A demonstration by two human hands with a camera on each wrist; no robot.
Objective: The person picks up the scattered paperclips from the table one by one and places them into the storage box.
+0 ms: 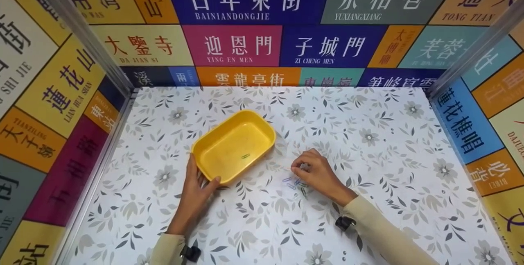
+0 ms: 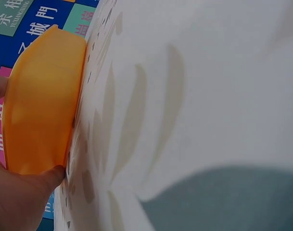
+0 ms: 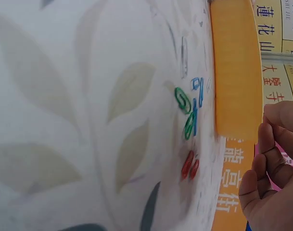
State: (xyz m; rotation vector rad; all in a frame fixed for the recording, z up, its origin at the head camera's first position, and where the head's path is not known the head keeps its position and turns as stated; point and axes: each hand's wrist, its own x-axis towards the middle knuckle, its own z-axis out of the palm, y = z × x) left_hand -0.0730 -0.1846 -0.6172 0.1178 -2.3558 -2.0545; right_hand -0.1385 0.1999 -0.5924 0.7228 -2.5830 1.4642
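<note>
- Left hand (image 1: 200, 187): grips the near-left corner of the yellow box (image 1: 227, 142), thumb against the near wall, fingers along the left side.
- Yellow box: ahead of the left hand and to its right, standing on the surface (image 1: 254, 232), long sides slanted away to the right.
- Green paper clip (image 1: 245, 156): inside the box, on its floor, right of the left hand (just the one seen in there).
- Right hand (image 1: 317, 173): just above the surface, right of the box and apart from it; fingers curled in, thumb tip close to the index fingertip. Cannot tell if a clip is pinched between them (too small, partly hidden).
- Loose paper clips (image 3: 194, 115): small scattered group on the surface, below the right hand and a bit to its left; blue, green and red ones show in the right wrist view.
- Red clips (image 3: 188, 164): two side by side, just apart from the green ones, below the right hand.
- Sign-covered wall (image 1: 233, 46): beyond both hands, at the surface's far edge.
</note>
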